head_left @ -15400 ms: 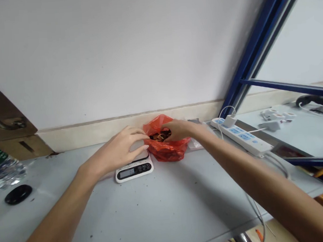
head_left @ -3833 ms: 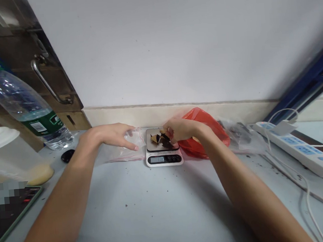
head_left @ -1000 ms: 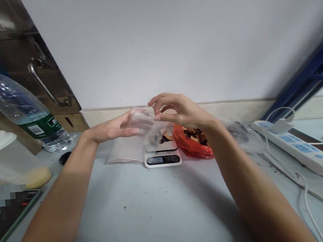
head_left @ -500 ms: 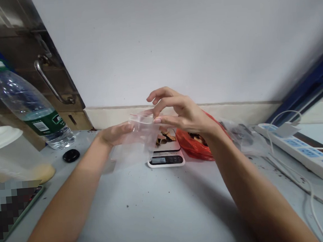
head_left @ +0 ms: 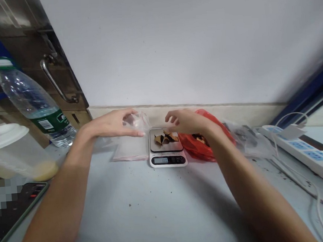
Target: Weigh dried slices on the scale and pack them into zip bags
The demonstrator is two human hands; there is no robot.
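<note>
My left hand (head_left: 111,124) holds a clear zip bag (head_left: 142,119) between its thumb and fingers, just left of the kitchen scale. Flat on the table below it lies a stack of clear zip bags (head_left: 130,149). Several brown dried pieces (head_left: 166,137) rest on the metal plate of the white kitchen scale (head_left: 168,160); its display is lit, but its digits are hard to read. Over the plate's right back side, my right hand (head_left: 186,121) has its fingers bent and apart, close to the pieces. Nothing shows in it.
A red plastic bag (head_left: 193,152) with more dried pieces stands right of the scale. Farther right are a clear bag (head_left: 246,138) and a white power strip (head_left: 306,152) with cables. A water bottle (head_left: 41,104), a lidded cup (head_left: 10,155) and a phone (head_left: 23,206) stand or lie left.
My right hand has left the zip bag and moved down to the scale plate. My left hand has turned and kept the bag beside the scale, uncovering the stack and the dried pieces.
</note>
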